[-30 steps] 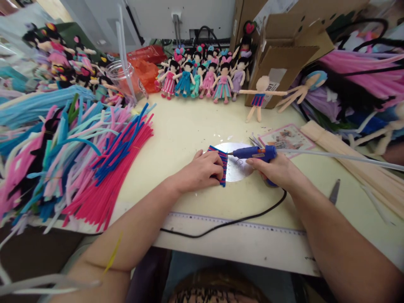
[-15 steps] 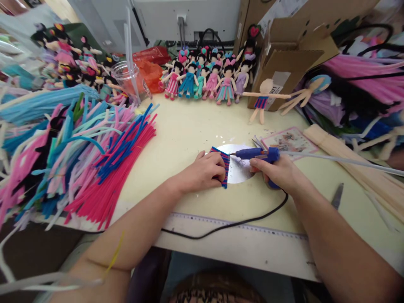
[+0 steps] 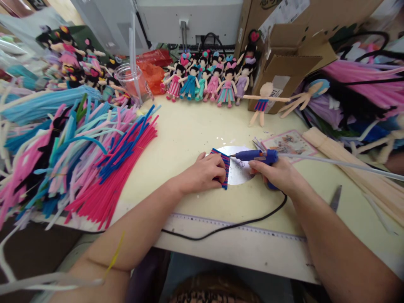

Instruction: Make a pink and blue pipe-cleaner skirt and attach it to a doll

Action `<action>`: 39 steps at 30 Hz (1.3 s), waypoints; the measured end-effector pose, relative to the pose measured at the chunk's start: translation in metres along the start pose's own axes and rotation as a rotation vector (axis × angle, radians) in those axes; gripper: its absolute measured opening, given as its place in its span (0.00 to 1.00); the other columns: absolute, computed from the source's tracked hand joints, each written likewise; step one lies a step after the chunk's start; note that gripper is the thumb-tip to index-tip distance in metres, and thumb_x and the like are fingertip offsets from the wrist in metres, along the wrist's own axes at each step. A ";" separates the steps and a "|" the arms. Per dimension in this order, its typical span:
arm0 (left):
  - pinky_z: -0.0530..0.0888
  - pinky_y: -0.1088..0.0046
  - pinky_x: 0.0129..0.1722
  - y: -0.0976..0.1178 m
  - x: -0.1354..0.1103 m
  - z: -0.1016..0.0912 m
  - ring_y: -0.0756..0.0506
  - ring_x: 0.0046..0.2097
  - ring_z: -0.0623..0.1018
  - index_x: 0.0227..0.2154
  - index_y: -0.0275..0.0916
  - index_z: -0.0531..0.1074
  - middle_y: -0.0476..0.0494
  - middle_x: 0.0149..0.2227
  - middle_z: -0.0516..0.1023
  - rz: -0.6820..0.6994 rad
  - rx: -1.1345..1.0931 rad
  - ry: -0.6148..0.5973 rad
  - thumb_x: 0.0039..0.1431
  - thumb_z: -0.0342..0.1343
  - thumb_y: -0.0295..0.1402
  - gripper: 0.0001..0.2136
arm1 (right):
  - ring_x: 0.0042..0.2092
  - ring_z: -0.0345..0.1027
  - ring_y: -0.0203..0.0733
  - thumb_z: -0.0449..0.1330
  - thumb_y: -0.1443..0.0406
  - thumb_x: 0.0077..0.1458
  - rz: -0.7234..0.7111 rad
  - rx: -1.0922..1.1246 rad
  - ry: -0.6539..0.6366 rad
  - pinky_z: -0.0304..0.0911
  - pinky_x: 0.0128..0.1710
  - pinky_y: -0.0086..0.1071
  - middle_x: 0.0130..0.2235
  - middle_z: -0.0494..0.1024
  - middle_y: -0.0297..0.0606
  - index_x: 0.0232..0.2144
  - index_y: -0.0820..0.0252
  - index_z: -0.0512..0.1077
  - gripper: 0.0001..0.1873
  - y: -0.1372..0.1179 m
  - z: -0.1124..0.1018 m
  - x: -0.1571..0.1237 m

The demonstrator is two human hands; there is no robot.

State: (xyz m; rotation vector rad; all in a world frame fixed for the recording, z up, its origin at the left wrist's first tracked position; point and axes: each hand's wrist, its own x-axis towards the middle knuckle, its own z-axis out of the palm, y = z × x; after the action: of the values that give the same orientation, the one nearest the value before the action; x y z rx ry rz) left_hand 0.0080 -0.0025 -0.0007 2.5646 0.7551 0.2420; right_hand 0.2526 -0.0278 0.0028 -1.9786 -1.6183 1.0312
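Note:
With curled fingers, my left hand (image 3: 208,171) holds a blue-and-red striped panel of pipe cleaners (image 3: 227,171) against the table. The panel's left part is hidden under my fingers. A blue hot glue gun (image 3: 257,156) is gripped in my right hand (image 3: 277,172). Its nozzle points left and meets the panel's upper right edge, though I cannot tell whether it touches. A long clear glue stick (image 3: 331,162) runs out of the gun's back. Under the nozzle lies a round silvery plate (image 3: 239,174), partly covered by the panel.
Bundled pipe cleaners (image 3: 120,176) cover the left side. Several finished dolls (image 3: 214,84) stand at the back beside a cardboard box (image 3: 277,63). A doll body with a striped top (image 3: 261,105) leans there. Scissors (image 3: 336,198) lie right; the gun's black cord (image 3: 233,227) crosses the front.
The whole view has shifted very slightly. Both hands, the striped panel and the glue gun keep nearly the same positions, with the nozzle still at the panel's right edge.

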 end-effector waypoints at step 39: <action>0.57 0.60 0.48 -0.002 0.000 0.002 0.43 0.48 0.68 0.28 0.42 0.74 0.46 0.42 0.71 0.012 0.003 0.019 0.54 0.59 0.34 0.03 | 0.17 0.60 0.36 0.60 0.50 0.45 -0.081 0.011 -0.007 0.55 0.15 0.30 0.14 0.67 0.32 0.17 0.56 0.67 0.18 0.003 -0.002 -0.005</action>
State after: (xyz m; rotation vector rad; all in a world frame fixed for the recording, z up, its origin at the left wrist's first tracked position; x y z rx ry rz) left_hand 0.0079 -0.0016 -0.0039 2.5736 0.7478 0.2699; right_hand 0.2559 -0.0334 0.0035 -1.8883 -1.6785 1.0154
